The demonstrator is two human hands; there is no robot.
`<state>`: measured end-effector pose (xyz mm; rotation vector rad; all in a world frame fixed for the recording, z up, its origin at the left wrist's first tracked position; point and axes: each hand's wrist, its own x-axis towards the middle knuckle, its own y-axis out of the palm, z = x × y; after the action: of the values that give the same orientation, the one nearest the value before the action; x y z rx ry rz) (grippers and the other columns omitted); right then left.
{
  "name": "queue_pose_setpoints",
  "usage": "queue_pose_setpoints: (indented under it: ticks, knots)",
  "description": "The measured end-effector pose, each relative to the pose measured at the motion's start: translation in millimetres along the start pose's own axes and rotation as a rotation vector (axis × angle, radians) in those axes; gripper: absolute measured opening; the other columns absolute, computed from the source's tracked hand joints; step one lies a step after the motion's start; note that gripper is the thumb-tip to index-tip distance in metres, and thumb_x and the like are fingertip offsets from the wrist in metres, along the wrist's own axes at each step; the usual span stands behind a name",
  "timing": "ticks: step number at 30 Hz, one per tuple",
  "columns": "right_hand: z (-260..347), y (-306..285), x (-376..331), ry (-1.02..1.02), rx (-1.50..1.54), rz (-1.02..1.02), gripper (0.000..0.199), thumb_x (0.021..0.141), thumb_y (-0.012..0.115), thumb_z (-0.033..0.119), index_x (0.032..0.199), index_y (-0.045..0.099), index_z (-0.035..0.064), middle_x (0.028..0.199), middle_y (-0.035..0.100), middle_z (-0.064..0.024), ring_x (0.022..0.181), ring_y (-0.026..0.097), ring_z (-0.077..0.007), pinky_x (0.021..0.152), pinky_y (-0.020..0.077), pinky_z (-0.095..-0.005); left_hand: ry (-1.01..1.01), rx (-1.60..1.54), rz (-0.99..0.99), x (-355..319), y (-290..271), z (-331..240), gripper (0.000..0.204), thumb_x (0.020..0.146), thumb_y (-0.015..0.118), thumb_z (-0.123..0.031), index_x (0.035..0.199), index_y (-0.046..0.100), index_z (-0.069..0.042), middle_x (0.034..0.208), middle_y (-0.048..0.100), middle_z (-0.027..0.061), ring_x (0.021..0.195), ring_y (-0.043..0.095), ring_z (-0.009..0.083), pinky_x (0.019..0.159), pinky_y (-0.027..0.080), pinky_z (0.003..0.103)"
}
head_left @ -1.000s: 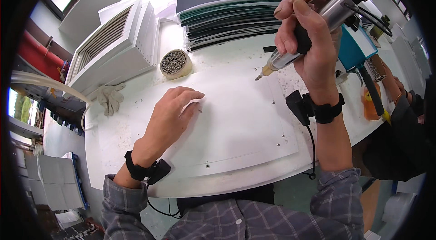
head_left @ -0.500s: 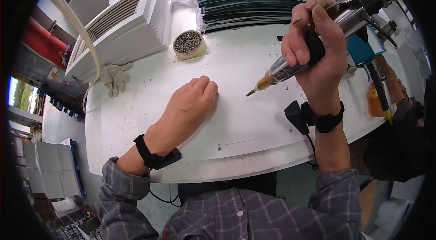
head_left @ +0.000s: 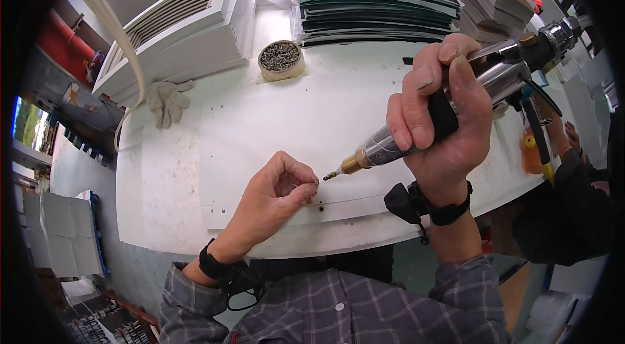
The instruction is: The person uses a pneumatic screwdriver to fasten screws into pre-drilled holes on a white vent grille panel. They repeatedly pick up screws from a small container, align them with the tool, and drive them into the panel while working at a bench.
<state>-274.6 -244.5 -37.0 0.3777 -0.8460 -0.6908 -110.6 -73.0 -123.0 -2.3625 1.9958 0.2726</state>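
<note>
My right hand (head_left: 452, 116) is wrapped round a silver pneumatic screwdriver (head_left: 384, 147), which slants down to the left with its brass-coloured nose over the white panel (head_left: 260, 129). Thumb and forefinger of my left hand (head_left: 270, 197) pinch a small screw (head_left: 316, 182), mostly covered by the fingertips. The bit points at that screw, a short gap apart. Just below the pinch, a dark hole (head_left: 321, 209) shows near the panel's front edge. Beyond my hands stands a round tub (head_left: 282, 73) full of small screws.
White louvred frames (head_left: 215, 51) are stacked at the back left, beside a cloth glove (head_left: 168, 103). Dark green sheets (head_left: 377, 12) lie piled at the back. A pale hose (head_left: 124, 38) hangs at the left. Another person's hand (head_left: 573, 137) is at the far right.
My left hand has come nearer to me and turned, so its pinch now shows. My right hand has brought the screwdriver left and down, its bit now close to my left fingertips.
</note>
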Motion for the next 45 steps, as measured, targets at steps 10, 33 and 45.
queue_pose_setpoints:
  ticks: [10, 33, 45]
  knots:
    - [-9, 15, -10, 0.019, 0.059, -0.011, 0.015, 0.103, 0.051, 0.020, 0.107, 0.048, 0.0056, 0.087, 0.061, -0.0122, 0.042, 0.049, -0.0105, 0.041, 0.0489, -0.0290, 0.022, -0.195, -0.020, -16, -1, 8, 0.017, 0.097, 0.064, -0.002, 0.107, 0.050, -0.005, 0.103, 0.063, 0.0050, 0.093, 0.065, 0.0121, 0.086, 0.056, 0.028]
    - [-12, 25, -13, -0.036, -0.012, 0.128, 0.016, 0.107, 0.042, 0.020, 0.111, 0.048, 0.0053, 0.090, 0.056, -0.0069, 0.047, 0.044, -0.0067, 0.040, 0.0451, -0.0241, 0.027, -0.231, 0.023, -19, -9, 8, 0.020, 0.096, 0.066, -0.005, 0.108, 0.051, -0.007, 0.104, 0.061, 0.0032, 0.095, 0.062, 0.0100, 0.087, 0.056, 0.028]
    - [-12, 33, -10, 0.076, -0.203, 0.239, 0.015, 0.105, 0.047, 0.020, 0.109, 0.046, 0.0055, 0.087, 0.056, -0.0099, 0.041, 0.042, -0.0078, 0.039, 0.0463, -0.0261, 0.154, 0.078, -0.044, -20, 2, 11, 0.015, 0.095, 0.064, 0.000, 0.106, 0.055, -0.004, 0.099, 0.066, 0.0050, 0.088, 0.065, 0.0128, 0.079, 0.054, 0.028]
